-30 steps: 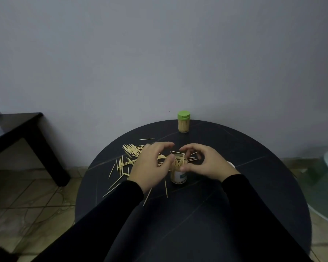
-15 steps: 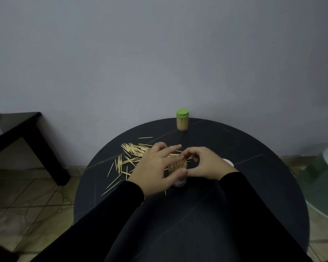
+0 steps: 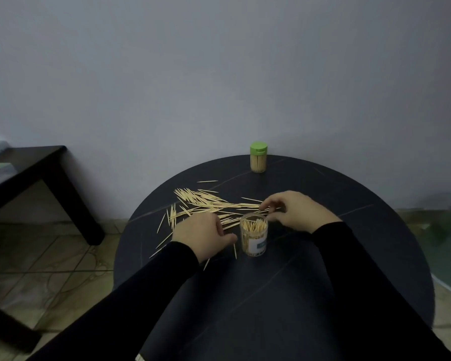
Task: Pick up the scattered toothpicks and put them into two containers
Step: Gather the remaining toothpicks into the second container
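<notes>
Step in hand: gathering. Open jar point(image 3: 254, 234), clear plastic cylinder, stands upright at the table point(image 3: 349, 256) centre, already well filled. Second jar point(image 3: 258, 157), green cap on, stands at the far edge. Loose toothpicks point(image 3: 206, 201), thin pale wooden slivers, lie fanned out left of and behind the open jar.

Right hand point(image 3: 294, 211): fingers curled at the pile's right end, apparently pinching sticks. Left hand point(image 3: 201, 234): fingers bent down onto sticks; grip hidden, cannot tell.

Next: pinch a small bundle, align it, drop it upright into the open jar. Matte black top; sticks slide easily.
</notes>
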